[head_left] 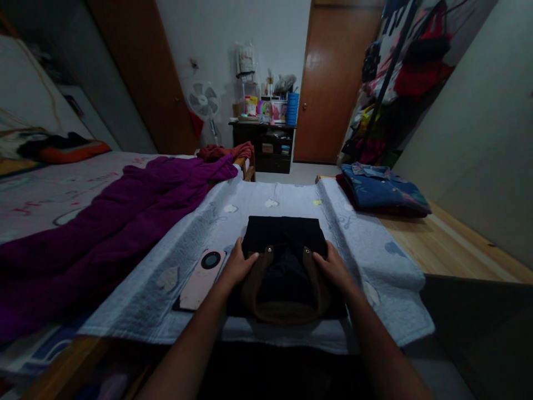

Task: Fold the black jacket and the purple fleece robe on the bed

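Observation:
A folded black jacket (287, 272) lies on a pale blue quilted cloth (275, 194). Its brown collar faces me and has two metal snaps. My left hand (238, 264) grips the jacket's left side, thumb on top by the collar and the other fingers mostly out of sight. On the opposite side, my right hand (332, 268) holds it the same way, thumb near the right snap. Just left of my left forearm, a pink phone (202, 280) with a round black camera ring rests on a dark flat item, partly covered.
Folded blue floral clothing (383, 189) is stacked on a wooden surface (453, 244) at the right. A purple blanket (125, 211) spreads over the bed on the left. Behind stand a fan (204, 103), a dark cabinet (272, 147) and a wooden door (327, 83).

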The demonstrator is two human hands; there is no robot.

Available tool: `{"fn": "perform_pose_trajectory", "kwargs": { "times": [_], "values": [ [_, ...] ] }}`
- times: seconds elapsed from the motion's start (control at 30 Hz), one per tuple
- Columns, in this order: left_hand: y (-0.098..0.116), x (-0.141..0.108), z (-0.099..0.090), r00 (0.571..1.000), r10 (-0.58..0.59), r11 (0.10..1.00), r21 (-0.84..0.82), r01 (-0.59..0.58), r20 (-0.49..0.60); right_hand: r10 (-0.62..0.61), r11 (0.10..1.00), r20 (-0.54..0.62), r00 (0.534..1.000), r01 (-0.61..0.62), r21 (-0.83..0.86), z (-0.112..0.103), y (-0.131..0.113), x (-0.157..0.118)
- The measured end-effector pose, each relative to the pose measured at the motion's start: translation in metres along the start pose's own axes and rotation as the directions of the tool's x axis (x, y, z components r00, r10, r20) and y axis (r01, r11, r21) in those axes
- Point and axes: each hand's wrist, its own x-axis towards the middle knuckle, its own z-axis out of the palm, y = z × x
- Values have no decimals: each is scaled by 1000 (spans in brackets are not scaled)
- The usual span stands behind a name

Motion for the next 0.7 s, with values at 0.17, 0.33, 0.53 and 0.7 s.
{"fn": "perform_pose_trajectory", "kwargs": {
  "times": [0.17,0.33,0.53,0.7],
  "values": [
    [2,23,-4,970,-238,967,-84,241,40,315,925,52,947,-319,204,-9,-6,29],
    [5,30,-5,941,-288,926,-199,322,180,385,891,105,917,-399,217,-15,-12,37],
    [11,13,-19,887,-159,830,-429,358,434,386,777,304,871,-484,402,-17,-2,26],
    [8,-3,-25,853,-112,723,-547,422,510,417,688,313,853,-522,505,-17,-3,23]
  ]
}}
